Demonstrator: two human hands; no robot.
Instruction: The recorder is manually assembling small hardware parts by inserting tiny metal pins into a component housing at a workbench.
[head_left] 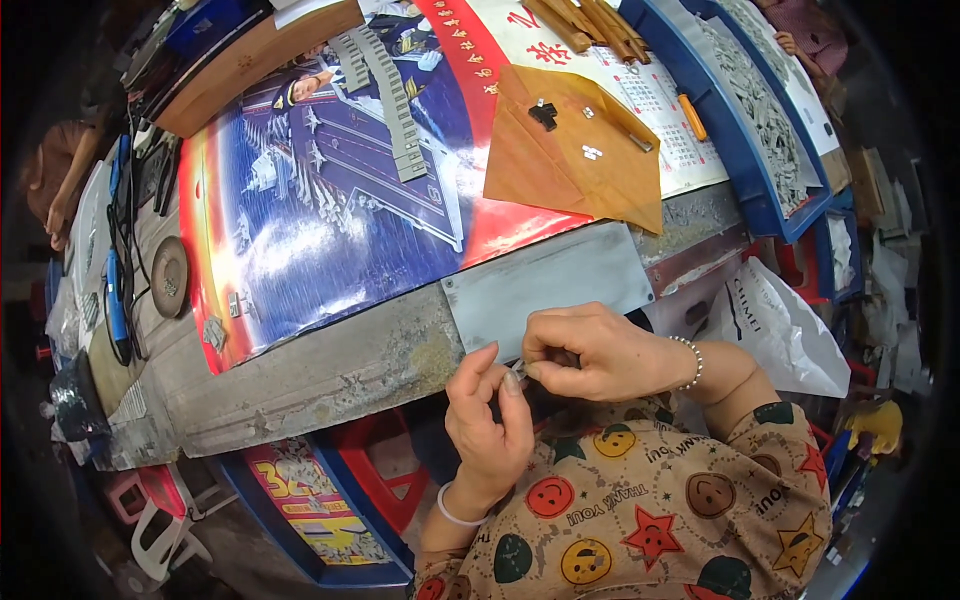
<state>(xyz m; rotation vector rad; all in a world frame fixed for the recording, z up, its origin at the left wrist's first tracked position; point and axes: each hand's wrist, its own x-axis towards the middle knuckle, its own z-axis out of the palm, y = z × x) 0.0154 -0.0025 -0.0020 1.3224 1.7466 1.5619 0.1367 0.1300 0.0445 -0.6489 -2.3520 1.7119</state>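
Observation:
At the near edge of the bench, my left hand and my right hand meet fingertip to fingertip. Both are closed in a pinch around a small silvery piece, mostly covered by the fingers, so its exact kind cannot be made out. Just beyond them a smooth grey-blue plate lies across the bench edge. Farther off, an amber translucent sheet carries a cluster of small black parts and a few tiny white or silvery pieces.
A glossy poster covers the bench, with rows of grey metal pieces on it. Blue trays of small parts stand far right and below the bench. At left are a round dish and blue-handled corded tools.

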